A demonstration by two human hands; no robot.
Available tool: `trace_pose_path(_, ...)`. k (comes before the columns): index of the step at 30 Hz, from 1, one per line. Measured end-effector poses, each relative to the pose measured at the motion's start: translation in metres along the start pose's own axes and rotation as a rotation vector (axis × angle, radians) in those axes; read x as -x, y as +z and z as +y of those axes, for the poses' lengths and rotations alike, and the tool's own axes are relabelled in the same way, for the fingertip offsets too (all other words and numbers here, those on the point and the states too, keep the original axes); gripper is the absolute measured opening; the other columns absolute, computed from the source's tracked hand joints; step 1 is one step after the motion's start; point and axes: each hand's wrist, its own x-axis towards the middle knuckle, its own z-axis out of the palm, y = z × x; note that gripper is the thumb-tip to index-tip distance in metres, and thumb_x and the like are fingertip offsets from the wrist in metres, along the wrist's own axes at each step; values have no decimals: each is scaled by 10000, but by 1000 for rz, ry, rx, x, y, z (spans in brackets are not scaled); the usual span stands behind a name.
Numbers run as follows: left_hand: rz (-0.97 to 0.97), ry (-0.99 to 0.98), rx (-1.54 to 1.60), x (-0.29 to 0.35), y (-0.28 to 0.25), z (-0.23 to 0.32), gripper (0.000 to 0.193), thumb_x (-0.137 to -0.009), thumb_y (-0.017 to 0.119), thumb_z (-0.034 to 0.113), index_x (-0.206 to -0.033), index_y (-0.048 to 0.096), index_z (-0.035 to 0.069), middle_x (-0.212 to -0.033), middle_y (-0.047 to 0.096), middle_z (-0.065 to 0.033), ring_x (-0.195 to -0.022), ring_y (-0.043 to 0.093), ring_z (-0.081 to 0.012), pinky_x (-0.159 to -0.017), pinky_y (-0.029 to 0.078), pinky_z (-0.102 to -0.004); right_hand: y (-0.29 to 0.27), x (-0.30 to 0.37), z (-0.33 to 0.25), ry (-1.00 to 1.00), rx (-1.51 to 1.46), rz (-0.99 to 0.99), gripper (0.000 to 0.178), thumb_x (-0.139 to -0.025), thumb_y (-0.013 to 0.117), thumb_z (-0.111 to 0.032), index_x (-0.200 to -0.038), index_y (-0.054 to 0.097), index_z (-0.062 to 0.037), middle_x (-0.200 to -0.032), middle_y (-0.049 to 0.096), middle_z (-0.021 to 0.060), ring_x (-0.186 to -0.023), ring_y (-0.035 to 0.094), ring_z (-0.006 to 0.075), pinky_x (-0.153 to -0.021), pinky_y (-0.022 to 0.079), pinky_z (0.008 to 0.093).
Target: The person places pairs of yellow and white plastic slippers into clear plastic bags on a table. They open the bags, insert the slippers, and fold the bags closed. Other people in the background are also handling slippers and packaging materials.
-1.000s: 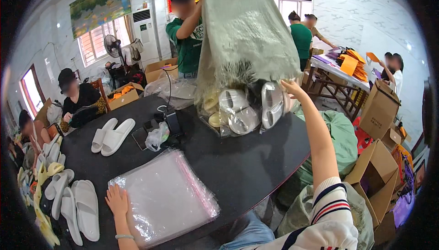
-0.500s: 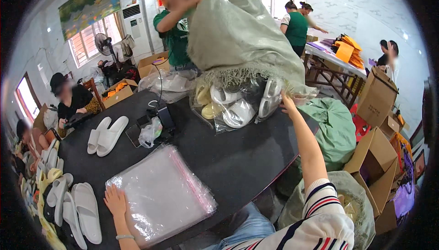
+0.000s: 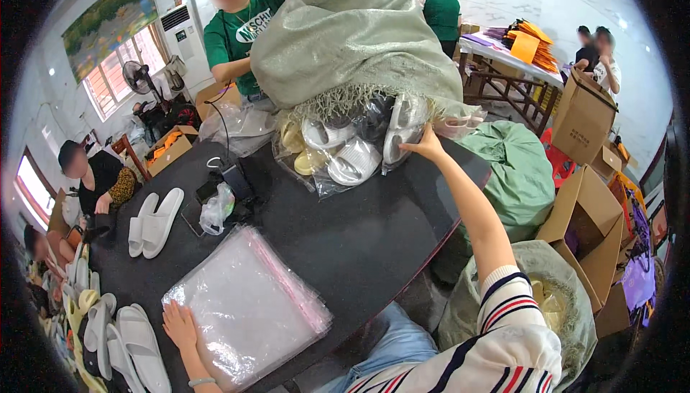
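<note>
My left hand (image 3: 180,325) lies flat, fingers apart, at the left edge of a stack of clear plastic bags (image 3: 248,299) with a pink strip on one side. With my right arm stretched across the table, my right hand (image 3: 427,147) grips the edge of a pair of bagged light grey slippers (image 3: 404,131), thumb in front; some fingertips are hidden. These slippers stick out under the frayed mouth of a big grey-green woven sack (image 3: 352,41). Beside them are bagged white slippers (image 3: 353,162) and yellow ones (image 3: 309,161). Across the table a person in a green shirt (image 3: 237,34) holds the sack up.
White slippers (image 3: 162,224) and a small plastic bag beside a dark device (image 3: 233,177) lie on the black table (image 3: 345,242). More slippers (image 3: 140,343) crowd the left edge. At right stand a green sack (image 3: 514,177), an open sack (image 3: 550,299) and cardboard boxes (image 3: 586,231).
The sack is lower and bulges more to the left, and the person holding it leans left. My view has shifted slightly. My left hand stays on the bags; my right stays at the bagged slippers.
</note>
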Motion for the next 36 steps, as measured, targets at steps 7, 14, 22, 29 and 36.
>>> trace_pose_path(7,9,6,13,0,1,2,570,-980,391,450,-1477,330,179,-1519,312,-143,-1384,295,-363,-1115,223,-544,5,22,-20,-56,-172,-124,1259,-521,911,-448,-1419,210,87,-1376,439,243,-1311,416,323,-1099,337,383)
trace_pose_path(14,-12,-6,-2,2,-4,3,578,-979,388,458,-1478,326,173,-1517,313,-148,-1381,300,-363,-1111,228,-556,44,88,-65,-90,-540,-188,904,-715,849,-242,-1364,293,53,-1114,613,151,-1009,613,214,-872,491,320)
trace_pose_path(22,30,18,-8,4,6,-9,595,-958,440,451,-1457,360,137,-1489,347,-177,-1363,324,-370,-1098,249,-552,21,138,-177,168,-1165,-211,504,-879,650,-51,-1336,440,-19,-970,660,89,-898,623,138,-797,484,261)
trace_pose_path(29,166,104,47,2,-11,13,479,-874,553,409,-1223,549,81,-1252,551,-157,-1160,502,-344,-930,412,-549,8,189,-256,479,-1460,-527,469,-904,621,-232,-1325,518,-53,-1263,590,115,-1130,589,239,-959,485,386)
trace_pose_path(36,205,24,152,8,7,-5,560,-916,511,458,-1388,464,160,-1465,385,-156,-1347,350,-361,-1096,258,-566,43,241,-350,287,-1388,-779,537,-911,588,-132,-1406,399,-47,-1238,578,139,-1105,583,204,-950,481,336)
